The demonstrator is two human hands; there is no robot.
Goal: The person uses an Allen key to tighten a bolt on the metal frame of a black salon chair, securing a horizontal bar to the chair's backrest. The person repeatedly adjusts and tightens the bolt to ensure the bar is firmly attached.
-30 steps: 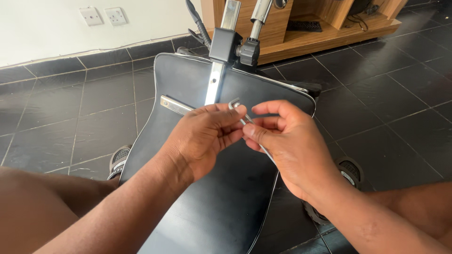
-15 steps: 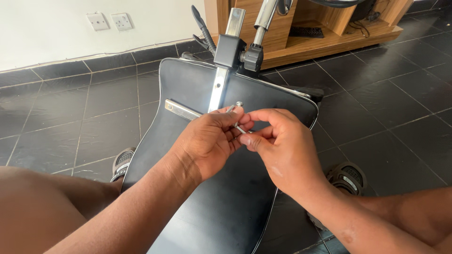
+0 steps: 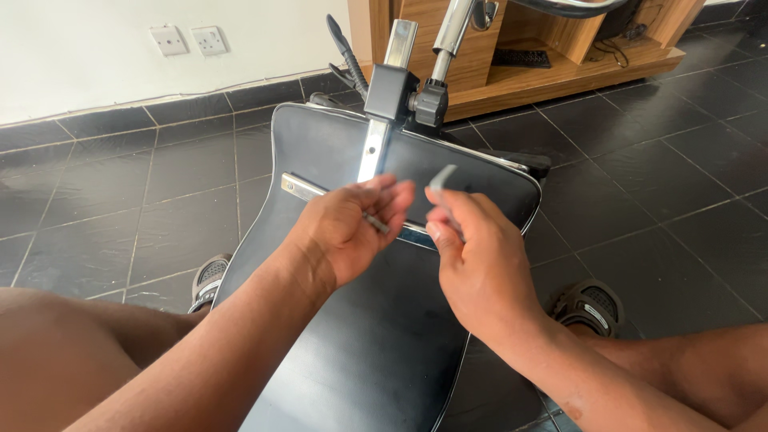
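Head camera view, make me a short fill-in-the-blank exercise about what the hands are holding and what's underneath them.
1. The right hand holds a bent metal ____ key.
2. The left hand pinches a small ____ between its fingers.
3. Both hands are above a ____ padded seat panel crossed by a metal bracket.
4. The floor is covered in dark ____.

Missing words: hex; bolt; black; tiles

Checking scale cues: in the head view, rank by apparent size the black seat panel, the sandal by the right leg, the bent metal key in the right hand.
1. black seat panel
2. sandal
3. bent metal key in the right hand, nearer the camera, yet smallest.
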